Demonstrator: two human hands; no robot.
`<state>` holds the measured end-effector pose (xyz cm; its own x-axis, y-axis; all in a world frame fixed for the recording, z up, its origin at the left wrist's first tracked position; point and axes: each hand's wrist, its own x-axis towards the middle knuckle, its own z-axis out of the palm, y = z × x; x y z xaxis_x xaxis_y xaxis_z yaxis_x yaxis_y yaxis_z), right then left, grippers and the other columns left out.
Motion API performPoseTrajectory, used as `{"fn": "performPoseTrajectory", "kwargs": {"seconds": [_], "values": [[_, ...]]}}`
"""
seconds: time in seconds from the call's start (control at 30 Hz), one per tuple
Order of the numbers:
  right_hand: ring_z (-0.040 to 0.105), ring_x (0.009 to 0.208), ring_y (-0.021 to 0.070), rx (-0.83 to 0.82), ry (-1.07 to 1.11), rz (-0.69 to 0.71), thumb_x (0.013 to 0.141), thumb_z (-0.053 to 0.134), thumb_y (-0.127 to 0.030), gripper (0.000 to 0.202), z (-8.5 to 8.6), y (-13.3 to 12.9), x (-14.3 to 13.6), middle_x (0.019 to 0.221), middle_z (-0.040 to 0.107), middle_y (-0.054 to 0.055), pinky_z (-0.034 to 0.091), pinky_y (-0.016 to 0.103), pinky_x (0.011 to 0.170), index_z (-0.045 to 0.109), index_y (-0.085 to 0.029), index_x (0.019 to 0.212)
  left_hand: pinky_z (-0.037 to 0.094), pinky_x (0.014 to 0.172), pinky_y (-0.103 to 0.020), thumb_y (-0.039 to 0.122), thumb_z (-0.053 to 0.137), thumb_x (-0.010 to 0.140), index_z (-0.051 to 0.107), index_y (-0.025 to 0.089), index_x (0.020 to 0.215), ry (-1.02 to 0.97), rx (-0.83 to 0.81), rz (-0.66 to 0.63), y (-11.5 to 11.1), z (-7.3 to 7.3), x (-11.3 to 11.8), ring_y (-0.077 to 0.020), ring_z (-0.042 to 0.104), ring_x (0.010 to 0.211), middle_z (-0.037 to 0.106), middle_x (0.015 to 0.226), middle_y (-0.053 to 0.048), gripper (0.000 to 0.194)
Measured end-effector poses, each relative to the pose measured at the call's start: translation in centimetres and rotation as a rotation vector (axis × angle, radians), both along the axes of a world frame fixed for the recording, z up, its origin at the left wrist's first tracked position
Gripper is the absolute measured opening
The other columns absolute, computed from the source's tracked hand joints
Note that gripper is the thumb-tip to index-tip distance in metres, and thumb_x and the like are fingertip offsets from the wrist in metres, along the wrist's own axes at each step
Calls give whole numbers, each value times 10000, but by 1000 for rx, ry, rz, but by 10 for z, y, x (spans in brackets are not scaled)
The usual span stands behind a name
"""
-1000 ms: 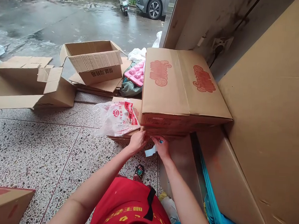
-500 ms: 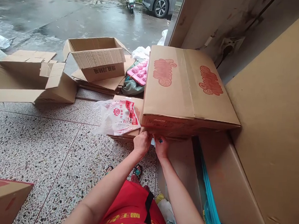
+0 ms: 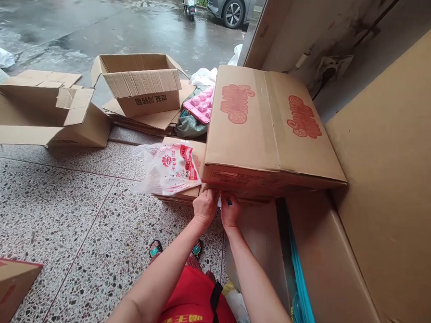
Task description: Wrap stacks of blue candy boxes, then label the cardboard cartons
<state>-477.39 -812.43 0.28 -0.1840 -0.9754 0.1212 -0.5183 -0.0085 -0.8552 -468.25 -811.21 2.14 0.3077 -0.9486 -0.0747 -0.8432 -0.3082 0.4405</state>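
Flr (image 3: 86, 217): speckled
L hand (image 3: 204, 205): curled narrow, nr box (image 3: 255, 130)
R hand (image 3: 230, 212): same
White strip (image 3: 219, 202): now mostly hid btwn hands

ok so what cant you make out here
All in the head view:
- left hand: fingertips, hidden by its knuckles
- right hand: anything gripped, hidden by its fingers
- white scrap: mostly hidden by the right hand
- big box: side print, too small and shadowed
- silver car: roof, cut off by the top edge

Red prints mark the brown box (image 3: 243, 139).
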Motion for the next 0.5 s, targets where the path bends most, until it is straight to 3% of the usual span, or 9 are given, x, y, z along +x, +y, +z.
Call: {"fn": "performPoseTrajectory", "kwargs": {"seconds": [0.27, 0.5], "values": [[580, 579, 194, -3, 80, -104, 773, 495, -578, 432, -10, -1, -4, 630, 669, 64, 432, 298, 599, 621, -187, 639, 245, 506, -261, 408, 451, 903, 614, 159, 719, -102, -225, -40, 0, -20, 5, -157, 576, 588, 649, 668, -70, 350], [576, 540, 206, 52, 183, -161, 712, 515, -655, 470, -11, -4, -29, 562, 646, 42, 392, 296, 548, 591, -210, 585, 283, 528, -263, 552, 443, 857, 620, 159, 718, -160, -258, 65, 6, -24, 32, -168, 562, 593, 627, 635, -71, 453]]}}
